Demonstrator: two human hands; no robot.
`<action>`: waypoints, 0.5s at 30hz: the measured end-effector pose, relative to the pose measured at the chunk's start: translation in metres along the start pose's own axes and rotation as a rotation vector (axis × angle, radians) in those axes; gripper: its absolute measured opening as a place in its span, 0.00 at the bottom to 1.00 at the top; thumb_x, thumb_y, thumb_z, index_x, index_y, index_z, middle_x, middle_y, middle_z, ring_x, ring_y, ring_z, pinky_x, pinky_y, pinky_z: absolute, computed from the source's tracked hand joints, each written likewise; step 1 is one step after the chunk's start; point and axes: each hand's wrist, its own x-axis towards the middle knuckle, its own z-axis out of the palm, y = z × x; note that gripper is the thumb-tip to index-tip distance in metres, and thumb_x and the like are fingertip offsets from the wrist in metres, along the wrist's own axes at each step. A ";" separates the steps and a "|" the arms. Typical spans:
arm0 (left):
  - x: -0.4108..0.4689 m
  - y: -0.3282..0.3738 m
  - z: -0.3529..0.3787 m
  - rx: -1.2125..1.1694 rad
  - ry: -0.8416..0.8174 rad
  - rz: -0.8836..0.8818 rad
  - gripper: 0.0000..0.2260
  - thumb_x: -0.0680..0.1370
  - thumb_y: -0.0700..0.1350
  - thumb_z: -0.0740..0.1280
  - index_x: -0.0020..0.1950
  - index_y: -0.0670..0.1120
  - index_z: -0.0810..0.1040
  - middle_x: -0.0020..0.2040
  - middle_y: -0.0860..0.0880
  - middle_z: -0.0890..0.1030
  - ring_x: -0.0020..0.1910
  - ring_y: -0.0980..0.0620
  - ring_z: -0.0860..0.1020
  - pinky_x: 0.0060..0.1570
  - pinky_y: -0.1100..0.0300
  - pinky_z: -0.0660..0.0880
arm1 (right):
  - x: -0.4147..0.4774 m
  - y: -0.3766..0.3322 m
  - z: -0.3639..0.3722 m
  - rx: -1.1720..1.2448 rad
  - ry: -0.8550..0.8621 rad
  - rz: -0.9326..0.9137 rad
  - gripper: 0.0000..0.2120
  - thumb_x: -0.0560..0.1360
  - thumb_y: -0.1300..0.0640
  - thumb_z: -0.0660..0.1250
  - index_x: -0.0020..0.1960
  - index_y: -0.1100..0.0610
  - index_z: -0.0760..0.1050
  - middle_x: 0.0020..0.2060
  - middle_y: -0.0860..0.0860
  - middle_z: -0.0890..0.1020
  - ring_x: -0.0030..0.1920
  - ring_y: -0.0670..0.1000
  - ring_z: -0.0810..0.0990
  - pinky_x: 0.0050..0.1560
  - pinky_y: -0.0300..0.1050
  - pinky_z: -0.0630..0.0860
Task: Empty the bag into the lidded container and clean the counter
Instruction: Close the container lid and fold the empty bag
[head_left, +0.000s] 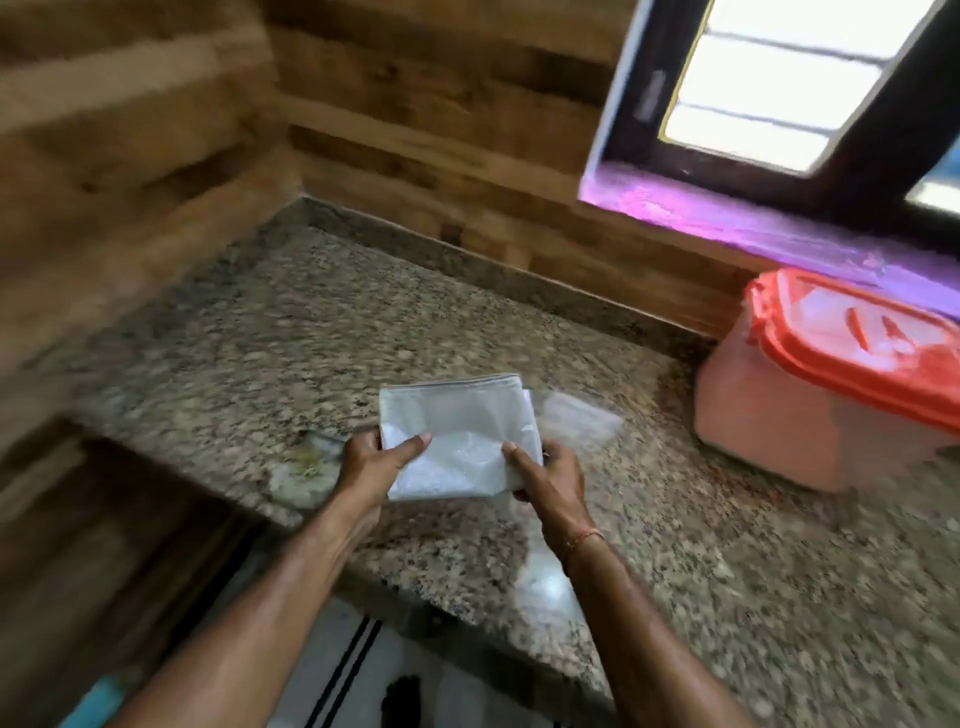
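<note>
Already the emptying looked finished: the flat, folded, translucent white plastic bag (457, 431) was limp and thin between both hands, with no bulge of contents showing through it. The left hand (371, 460) pinched the bag's left edge, thumb on top and fingers tucked beneath, while the right hand (550, 470) clamped the right edge the same way, so each hand was closed on the bag and held it just above the speckled brown granite counter (260, 332), near its front edge.

Off to the right, well apart from the hands, the pale rectangular plastic container with the orange-red snap lid (831, 384) sat against the wooden wall under the window (769, 88). Its lid was on and looked seated; through the cloudy wall the inside read pale and possibly filled, though what it held could not be told for the blur.

Just behind the bag on its right, a smaller clear plastic sheet or pouch (576, 418) lay on the counter. Beside the left hand a small crumpled greenish-white wrapper or cloth (304, 470) rested near the counter's edge; too smeared to name.

By my reading, the pour and the lidding were done, and what remained was disposing of the bag, clearing those scraps and wiping the counter.
</note>
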 end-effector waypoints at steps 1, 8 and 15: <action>-0.016 0.002 -0.018 -0.045 0.059 0.020 0.07 0.75 0.40 0.77 0.52 0.44 0.84 0.46 0.46 0.88 0.42 0.51 0.87 0.39 0.60 0.82 | -0.008 -0.009 0.012 -0.018 -0.060 -0.048 0.16 0.72 0.43 0.74 0.52 0.55 0.84 0.44 0.52 0.89 0.44 0.54 0.89 0.38 0.47 0.84; -0.144 -0.050 -0.150 -0.253 0.525 0.054 0.08 0.75 0.36 0.76 0.53 0.42 0.83 0.43 0.49 0.87 0.35 0.56 0.86 0.33 0.63 0.81 | -0.099 0.001 0.116 -0.131 -0.453 -0.192 0.11 0.75 0.48 0.76 0.48 0.53 0.79 0.44 0.51 0.85 0.45 0.52 0.85 0.46 0.54 0.84; -0.268 -0.140 -0.276 -0.390 0.903 -0.018 0.08 0.74 0.36 0.77 0.51 0.43 0.84 0.46 0.44 0.87 0.38 0.50 0.86 0.42 0.53 0.85 | -0.214 0.027 0.228 -0.427 -0.767 -0.354 0.11 0.73 0.52 0.77 0.52 0.53 0.80 0.44 0.44 0.84 0.45 0.47 0.84 0.51 0.45 0.82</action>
